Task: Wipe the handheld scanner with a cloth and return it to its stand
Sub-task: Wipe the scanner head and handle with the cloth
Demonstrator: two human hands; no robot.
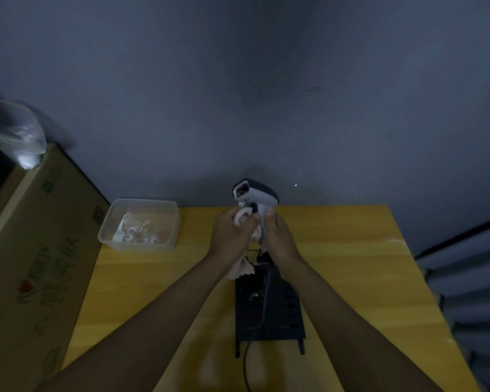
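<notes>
A grey and dark handheld scanner (253, 193) is held upright above the yellow table (351, 264), its window facing left. My right hand (280, 239) is wrapped around its handle. My left hand (232, 236) presses a pale cloth (242, 267) against the handle just below the head, and the cloth's loose end hangs under my wrist. A black stand (269, 312) lies flat on the table beneath my hands. The scanner's dark cable (262, 315) runs down across the stand toward me.
A clear plastic tub (140, 224) with liquid in it stands at the table's back left corner. A large cardboard box (34, 250) rises along the left side with a plastic bag (14, 134) on top. A dark wall is close behind.
</notes>
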